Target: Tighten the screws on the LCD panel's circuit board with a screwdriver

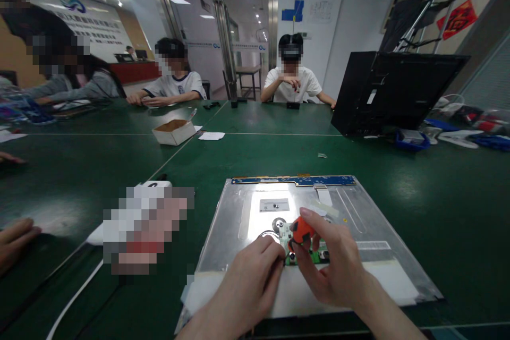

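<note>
A flat metal display panel [223, 223] lies in front of me, with a blue circuit strip [271, 181] along its far edge. Near its middle sits a green circuit board [321, 259]. My right hand [334, 260] grips an orange and black screwdriver [303, 230] by its handle, right over the board; the tip is hidden from view. At the board's left edge rests my left hand [255, 271], its fingers curled together. Whatever those fingers pinch is hidden. Dark wires [269, 233] run beside the left fingertips. A white ribbon cable [323, 194] joins the blue strip.
To the left, a white power strip [155, 186] with cables stands next to a blurred-out item. A small open box [174, 132] and papers [211, 136] lie farther back. A black monitor [394, 93] stands at the right. Co-workers sit around the green table; a co-worker's hand [18, 241] rests at left.
</note>
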`<state>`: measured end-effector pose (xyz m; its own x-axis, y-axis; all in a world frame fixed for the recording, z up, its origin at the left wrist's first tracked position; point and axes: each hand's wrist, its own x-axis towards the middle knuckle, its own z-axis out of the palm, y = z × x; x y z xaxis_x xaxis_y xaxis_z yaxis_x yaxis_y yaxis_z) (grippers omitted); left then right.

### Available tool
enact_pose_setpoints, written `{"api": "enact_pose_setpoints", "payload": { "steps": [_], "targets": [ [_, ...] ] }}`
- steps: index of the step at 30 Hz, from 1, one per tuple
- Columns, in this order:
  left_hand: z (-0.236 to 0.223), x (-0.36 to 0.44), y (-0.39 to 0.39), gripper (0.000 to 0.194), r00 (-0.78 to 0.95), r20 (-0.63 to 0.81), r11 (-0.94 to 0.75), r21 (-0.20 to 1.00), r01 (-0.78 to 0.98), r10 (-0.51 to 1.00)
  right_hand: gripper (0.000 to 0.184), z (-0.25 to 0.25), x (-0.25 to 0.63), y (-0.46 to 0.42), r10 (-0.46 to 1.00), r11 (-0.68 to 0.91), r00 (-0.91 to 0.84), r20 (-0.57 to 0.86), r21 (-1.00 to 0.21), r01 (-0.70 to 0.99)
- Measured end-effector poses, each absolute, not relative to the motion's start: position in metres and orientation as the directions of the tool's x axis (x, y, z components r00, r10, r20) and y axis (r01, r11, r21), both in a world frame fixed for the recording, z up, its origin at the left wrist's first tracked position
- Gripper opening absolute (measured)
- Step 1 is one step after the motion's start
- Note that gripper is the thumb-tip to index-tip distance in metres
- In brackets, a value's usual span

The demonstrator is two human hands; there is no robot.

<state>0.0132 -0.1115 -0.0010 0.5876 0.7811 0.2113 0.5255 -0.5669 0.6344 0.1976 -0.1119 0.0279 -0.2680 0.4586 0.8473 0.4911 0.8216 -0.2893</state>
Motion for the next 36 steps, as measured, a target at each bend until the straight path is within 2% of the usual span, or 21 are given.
{"api": "enact_pose_setpoints", "payload": {
  "steps": [9, 19, 25, 31, 36],
  "targets": [
    [-0.0065, 0.0122, -0.1106, 0.017, 0.587, 0.253, -0.587, 0.644, 0.491, 0.769, 0.056, 0.0246, 0.1985, -0.1092, 0.408, 0.832, -0.283, 0.868, -0.226, 0.506],
    [-0.0015, 0.0127, -0.11, 0.015, 0.586, 0.235, -0.576, 0.645, 0.503, 0.775, 0.061, 0.0293, 0.199, -0.1112, 0.437, 0.85, -0.296, 0.849, -0.282, 0.445],
    [-0.0025, 0.0129, -0.1099, 0.016, 0.587, 0.247, -0.587, 0.633, 0.505, 0.771, 0.06, 0.0287, 0.1978, -0.1117, 0.455, 0.833, -0.276, 0.847, -0.296, 0.467],
    [-0.0039, 0.013, -0.11, 0.016, 0.589, 0.236, -0.584, 0.627, 0.516, 0.773, 0.06, 0.0271, 0.1963, -0.112, 0.44, 0.801, -0.245, 0.864, -0.255, 0.541],
    [-0.0039, 0.0128, -0.1105, 0.017, 0.594, 0.232, -0.585, 0.63, 0.511, 0.77, 0.057, 0.0253, 0.1972, -0.1108, 0.433, 0.806, -0.261, 0.863, -0.242, 0.54]
  ]
}}
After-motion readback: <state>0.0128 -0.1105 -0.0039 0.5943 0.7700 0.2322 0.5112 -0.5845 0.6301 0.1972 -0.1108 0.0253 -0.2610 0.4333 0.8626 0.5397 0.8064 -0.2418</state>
